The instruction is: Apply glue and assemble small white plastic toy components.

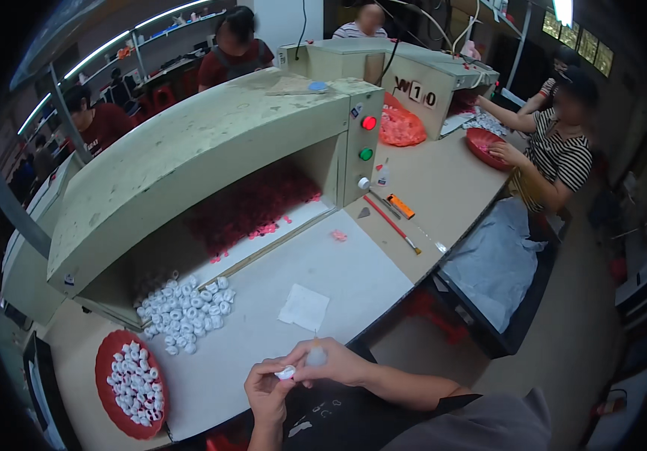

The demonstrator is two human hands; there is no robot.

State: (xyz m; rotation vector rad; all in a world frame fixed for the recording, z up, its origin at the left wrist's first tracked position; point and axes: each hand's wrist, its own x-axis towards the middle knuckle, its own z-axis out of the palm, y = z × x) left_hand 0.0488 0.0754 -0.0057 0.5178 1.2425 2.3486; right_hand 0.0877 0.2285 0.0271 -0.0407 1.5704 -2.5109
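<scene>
Close to my body, at the table's near edge, my left hand [267, 391] pinches a small white rounded piece [286, 373] with a trace of pink on it. My right hand [346, 366] is closed around a small translucent squeeze bottle [316, 356], its thin tip pointing up. The right fingertips meet the white piece beside the left ones. A square of white tissue [304, 307] lies just beyond my hands. Similar white pieces form a pile [192, 310] to the left, and a red bowl [103, 376] holds more, some showing pink.
A pale green booth [188, 143] with lit red and green buttons covers many small pink pieces [256, 207]. To its right lie a red-handled brush [391, 223], an orange box [401, 206] and a small bottle [383, 174]. A co-worker [556, 143] sits at the far right with another red bowl [481, 146].
</scene>
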